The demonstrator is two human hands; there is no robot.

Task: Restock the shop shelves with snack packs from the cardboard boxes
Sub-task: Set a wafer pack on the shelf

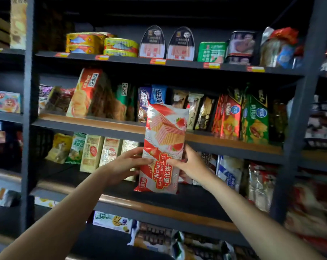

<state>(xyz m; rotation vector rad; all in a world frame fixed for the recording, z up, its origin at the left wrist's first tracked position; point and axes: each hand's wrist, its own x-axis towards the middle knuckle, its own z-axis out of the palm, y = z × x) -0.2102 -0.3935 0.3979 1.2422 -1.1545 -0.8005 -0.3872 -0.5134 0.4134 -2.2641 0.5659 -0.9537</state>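
A tall red and white strawberry wafer biscuit pack (163, 145) stands upright in front of the dark shelving unit. My left hand (124, 165) grips its lower left edge, thumb across the front. On the lower right edge, my right hand (191, 164) grips it with the thumb on the label. The pack's bottom hangs just above the third shelf (149, 204), over a gap between the cream packs (92, 152) on the left and a blue and white pack (229, 170) on the right. No cardboard box is in view.
Tins (120, 46) line the top shelf. The second shelf (95, 121) holds red, green and brown snack packs. More packs fill the bottom shelf (159, 239) and the units on either side. Dark metal uprights (27, 117) frame the bay.
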